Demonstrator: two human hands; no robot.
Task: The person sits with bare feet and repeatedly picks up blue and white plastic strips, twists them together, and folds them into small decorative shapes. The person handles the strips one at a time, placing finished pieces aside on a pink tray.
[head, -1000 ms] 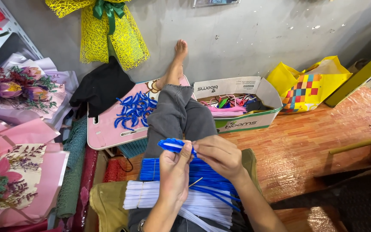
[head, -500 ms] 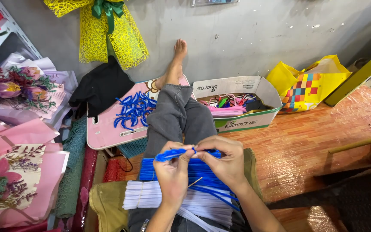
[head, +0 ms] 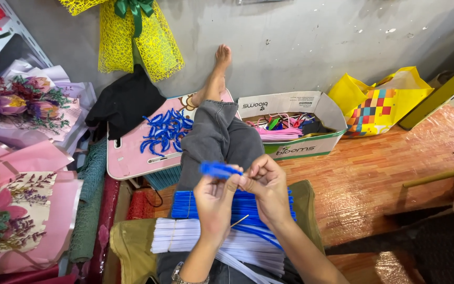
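Grey trousers (head: 217, 138) (wristwatch (head: 179, 272), barefoot)

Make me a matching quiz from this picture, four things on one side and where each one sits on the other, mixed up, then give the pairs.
Things:
1. bent blue fuzzy wire pieces
2. yellow mesh wrap with green bow
3. open white cardboard box
4. folded blue fuzzy wire

Places:
A. pinched between the left hand and right hand
B. on the pink tray
C. against the grey wall, top left
D. on the floor, right of the outstretched leg

Pairs: 1-B, 2-C, 3-D, 4-A
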